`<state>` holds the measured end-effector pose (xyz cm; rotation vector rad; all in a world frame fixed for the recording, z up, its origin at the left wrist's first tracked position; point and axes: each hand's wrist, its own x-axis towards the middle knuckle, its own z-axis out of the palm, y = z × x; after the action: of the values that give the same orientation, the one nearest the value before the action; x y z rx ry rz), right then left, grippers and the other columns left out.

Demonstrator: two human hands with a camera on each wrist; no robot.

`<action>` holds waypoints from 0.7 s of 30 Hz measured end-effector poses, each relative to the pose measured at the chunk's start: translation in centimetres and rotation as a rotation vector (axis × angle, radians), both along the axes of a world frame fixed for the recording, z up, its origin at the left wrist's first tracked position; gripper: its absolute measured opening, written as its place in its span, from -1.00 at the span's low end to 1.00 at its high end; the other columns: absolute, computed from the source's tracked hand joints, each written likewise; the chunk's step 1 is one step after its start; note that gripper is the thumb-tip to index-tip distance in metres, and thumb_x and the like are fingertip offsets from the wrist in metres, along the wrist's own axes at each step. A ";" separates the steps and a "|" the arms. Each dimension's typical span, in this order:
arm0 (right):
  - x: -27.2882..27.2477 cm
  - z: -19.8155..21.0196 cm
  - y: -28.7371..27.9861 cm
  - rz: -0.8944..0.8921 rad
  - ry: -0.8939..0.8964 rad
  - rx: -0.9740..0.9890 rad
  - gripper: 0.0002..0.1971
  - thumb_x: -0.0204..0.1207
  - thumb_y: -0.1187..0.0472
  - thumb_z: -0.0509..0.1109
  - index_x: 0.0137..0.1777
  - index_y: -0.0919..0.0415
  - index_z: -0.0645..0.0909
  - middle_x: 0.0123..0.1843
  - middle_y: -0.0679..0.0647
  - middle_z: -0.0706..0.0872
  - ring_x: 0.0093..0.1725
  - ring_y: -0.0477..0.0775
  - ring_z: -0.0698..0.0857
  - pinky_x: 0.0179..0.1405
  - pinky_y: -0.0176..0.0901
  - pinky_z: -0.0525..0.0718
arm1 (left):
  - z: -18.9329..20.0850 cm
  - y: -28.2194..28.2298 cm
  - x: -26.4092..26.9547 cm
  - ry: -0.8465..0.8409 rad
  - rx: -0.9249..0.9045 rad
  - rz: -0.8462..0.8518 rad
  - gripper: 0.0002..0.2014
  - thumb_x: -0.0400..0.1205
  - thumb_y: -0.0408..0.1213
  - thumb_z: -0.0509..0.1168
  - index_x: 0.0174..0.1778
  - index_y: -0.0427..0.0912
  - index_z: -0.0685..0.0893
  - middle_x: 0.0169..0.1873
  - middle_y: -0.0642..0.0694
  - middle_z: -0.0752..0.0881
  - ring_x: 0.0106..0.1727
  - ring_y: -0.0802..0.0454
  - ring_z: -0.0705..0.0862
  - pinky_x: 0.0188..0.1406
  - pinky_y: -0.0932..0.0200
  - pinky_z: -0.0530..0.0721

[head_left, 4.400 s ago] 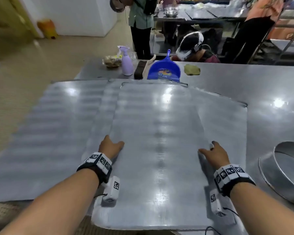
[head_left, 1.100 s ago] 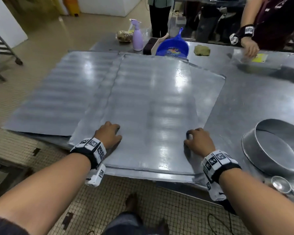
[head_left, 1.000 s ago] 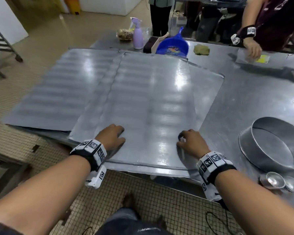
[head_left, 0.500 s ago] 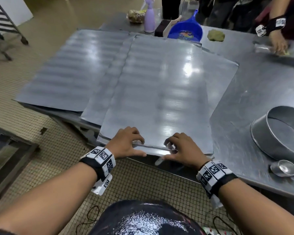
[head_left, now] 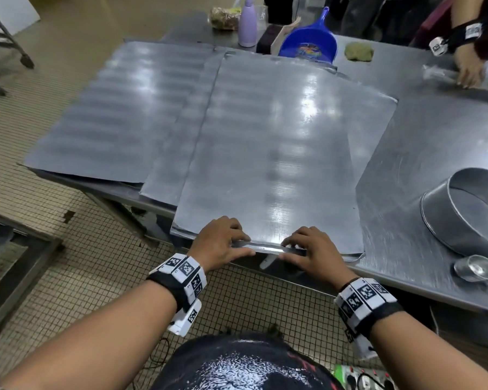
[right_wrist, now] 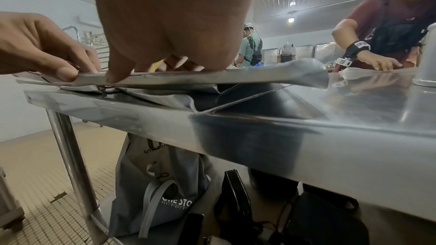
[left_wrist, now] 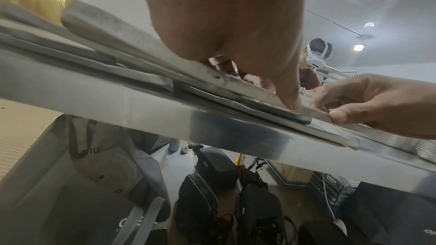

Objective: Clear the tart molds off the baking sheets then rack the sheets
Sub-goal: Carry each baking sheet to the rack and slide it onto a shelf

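The top baking sheet (head_left: 279, 147) lies bare on a stack of flat grey sheets, and its near edge sticks out past the table's front. My left hand (head_left: 223, 243) and right hand (head_left: 307, 247) grip that near edge side by side, fingers on top and thumbs at the rim. In the right wrist view the sheet's edge (right_wrist: 212, 78) is raised a little off the table under my right hand (right_wrist: 169, 16). The left wrist view shows my left hand (left_wrist: 224, 25) pinching the same sheet edge (left_wrist: 247, 88). Small shiny tart molds (head_left: 476, 268) sit at the table's right front.
Another sheet (head_left: 110, 114) lies to the left and one (head_left: 172, 159) under the top one. A round cake pan (head_left: 468, 209) stands at the right. A blue dustpan (head_left: 307, 43) and a spray bottle (head_left: 248, 21) are at the back. Another person's hand (head_left: 468, 66) works far right. A rack (head_left: 0, 38) is far left.
Both hands slid back from the sheet's surface to its near edge, moved closer together and took hold of it. The sheet came toward me, over the table's front.
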<state>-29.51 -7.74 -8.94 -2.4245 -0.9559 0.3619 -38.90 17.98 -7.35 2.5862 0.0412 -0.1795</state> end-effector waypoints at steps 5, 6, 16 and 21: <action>-0.8 0.2 0.3 -0.053 0.011 0.016 -0.78 0.45 -0.23 0.50 -0.01 -0.18 0.77 -0.10 -0.35 0.58 -0.01 -0.19 0.52 0.06 -0.11 0.46 | -0.6 -0.3 -0.5 -0.072 -0.009 -0.003 -0.59 0.54 0.24 0.40 0.06 0.02 0.86 -0.09 0.19 0.66 -0.06 0.21 0.56 -0.11 0.22 0.61; -0.9 0.2 0.3 -0.061 0.012 0.017 -0.79 0.46 -0.22 0.50 -0.02 -0.18 0.77 -0.10 -0.35 0.59 -0.02 -0.20 0.51 0.04 -0.13 0.45 | -0.8 -0.4 -0.6 -0.088 -0.012 0.002 -0.59 0.54 0.25 0.39 0.04 0.02 0.87 -0.11 0.19 0.66 -0.07 0.21 0.57 -0.12 0.21 0.63; -0.2 1.3 -0.6 -0.166 0.051 0.035 -0.53 0.40 -0.36 0.44 0.20 -0.12 0.72 0.02 -0.26 0.66 0.04 -0.20 0.58 0.03 -0.22 0.57 | 0.8 0.9 -0.3 -0.095 -0.232 0.172 -0.61 0.47 0.20 0.51 0.08 0.03 0.78 -0.09 0.20 0.70 -0.09 0.27 0.68 -0.12 0.28 0.69; 3.8 1.2 -4.7 -0.569 -0.076 0.064 -0.54 0.51 -0.25 0.44 0.28 0.01 0.70 0.27 0.03 0.69 0.32 0.10 0.58 0.31 0.08 0.57 | 1.5 6.0 0.0 -0.164 -0.136 0.556 -0.48 0.59 0.15 0.42 0.41 -0.03 0.64 0.33 -0.04 0.57 0.36 0.01 0.56 0.38 -0.02 0.58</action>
<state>-25.73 -12.45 -7.71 -2.5296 -0.2677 0.0320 -38.94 23.96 -5.86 2.3415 0.6533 0.2269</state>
